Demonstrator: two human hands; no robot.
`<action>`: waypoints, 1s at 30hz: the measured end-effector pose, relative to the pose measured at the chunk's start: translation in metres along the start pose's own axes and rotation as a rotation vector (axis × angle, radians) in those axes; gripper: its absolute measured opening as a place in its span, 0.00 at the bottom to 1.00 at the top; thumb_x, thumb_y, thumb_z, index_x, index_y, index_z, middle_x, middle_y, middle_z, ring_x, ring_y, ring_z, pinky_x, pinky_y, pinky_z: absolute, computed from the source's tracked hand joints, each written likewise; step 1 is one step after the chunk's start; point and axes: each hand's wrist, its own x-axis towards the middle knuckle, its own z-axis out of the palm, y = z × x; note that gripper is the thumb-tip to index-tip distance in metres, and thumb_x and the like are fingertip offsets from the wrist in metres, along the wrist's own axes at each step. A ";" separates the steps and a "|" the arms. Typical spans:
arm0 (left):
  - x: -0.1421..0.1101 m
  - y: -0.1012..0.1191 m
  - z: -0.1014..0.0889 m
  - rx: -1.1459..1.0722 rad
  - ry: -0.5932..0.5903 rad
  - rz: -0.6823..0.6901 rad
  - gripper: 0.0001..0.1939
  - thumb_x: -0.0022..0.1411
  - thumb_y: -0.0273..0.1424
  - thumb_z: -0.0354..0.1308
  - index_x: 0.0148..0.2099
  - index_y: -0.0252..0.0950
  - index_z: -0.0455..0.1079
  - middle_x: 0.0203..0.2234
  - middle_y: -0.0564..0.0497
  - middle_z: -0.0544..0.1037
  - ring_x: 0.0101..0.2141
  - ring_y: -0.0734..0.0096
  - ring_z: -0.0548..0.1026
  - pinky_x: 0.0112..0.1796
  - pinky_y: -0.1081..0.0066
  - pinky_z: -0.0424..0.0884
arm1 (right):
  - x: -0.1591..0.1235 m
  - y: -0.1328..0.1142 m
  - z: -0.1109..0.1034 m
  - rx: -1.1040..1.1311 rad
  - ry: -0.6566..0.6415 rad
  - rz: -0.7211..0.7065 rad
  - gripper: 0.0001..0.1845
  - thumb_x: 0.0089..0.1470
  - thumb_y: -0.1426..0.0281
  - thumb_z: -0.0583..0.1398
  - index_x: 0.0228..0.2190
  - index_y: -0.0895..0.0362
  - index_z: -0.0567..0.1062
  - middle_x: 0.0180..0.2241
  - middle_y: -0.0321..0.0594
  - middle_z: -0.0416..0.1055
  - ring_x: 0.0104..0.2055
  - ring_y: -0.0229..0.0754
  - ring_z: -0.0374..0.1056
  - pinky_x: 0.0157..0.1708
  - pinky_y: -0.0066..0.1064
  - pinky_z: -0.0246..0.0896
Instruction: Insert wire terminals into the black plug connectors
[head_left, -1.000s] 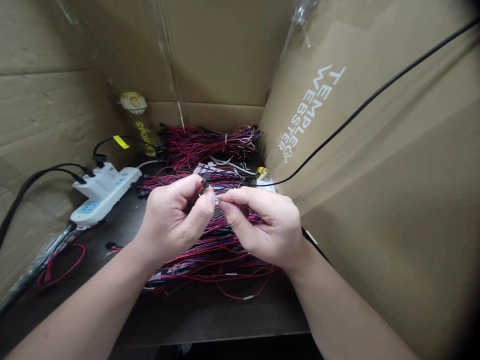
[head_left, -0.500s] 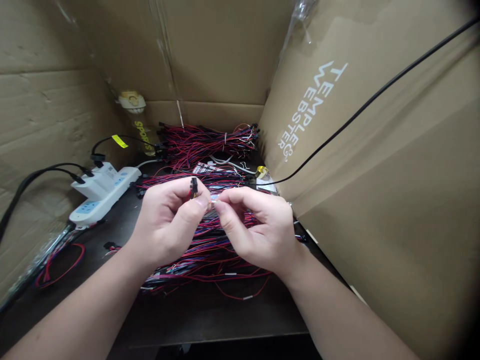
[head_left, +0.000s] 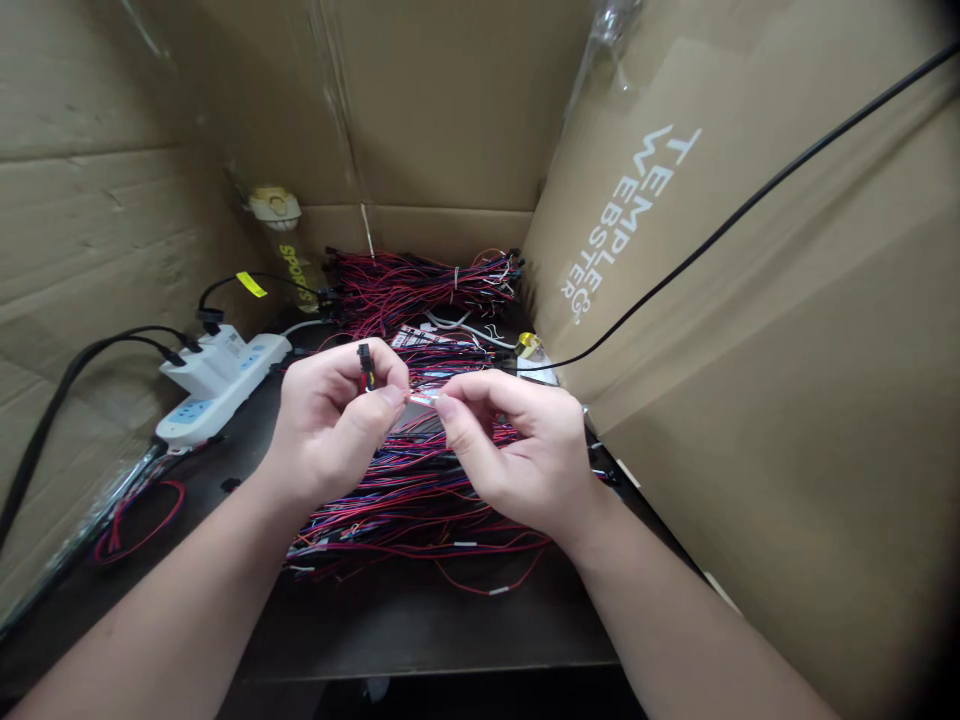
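My left hand [head_left: 337, 415] is closed around a short wire lead whose small black connector [head_left: 365, 357] stands up above the curled fingers. Between thumb and forefinger it pinches the other end of the wires. My right hand [head_left: 517, 440], also closed, pinches the far end of a small whitish piece [head_left: 424, 398] that spans the gap between both sets of fingertips. Whether that piece is a label or a sleeve is too small to tell. Below and behind the hands lie loose bundles of red, blue and black wires [head_left: 420, 490] on the dark table.
A tied wire bundle [head_left: 420, 285] lies at the back. At left are a white power strip [head_left: 225, 385] with plugs and a bottle with a cream lid [head_left: 275, 207]. Cardboard walls [head_left: 442, 110] surround the dark table [head_left: 420, 630]; a black cable [head_left: 720, 230] crosses the right side.
My hands have drawn slightly apart, the left moving left with its connector. More of the whitish piece now shows between the fingertips. The view has shifted a little.
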 end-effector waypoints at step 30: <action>0.005 0.015 0.010 0.079 -0.115 -0.033 0.08 0.62 0.28 0.62 0.30 0.36 0.68 0.14 0.57 0.70 0.14 0.78 0.65 0.16 0.77 0.61 | -0.001 0.005 -0.001 0.057 -0.072 -0.006 0.04 0.61 0.75 0.61 0.34 0.60 0.77 0.24 0.33 0.74 0.22 0.30 0.64 0.22 0.23 0.63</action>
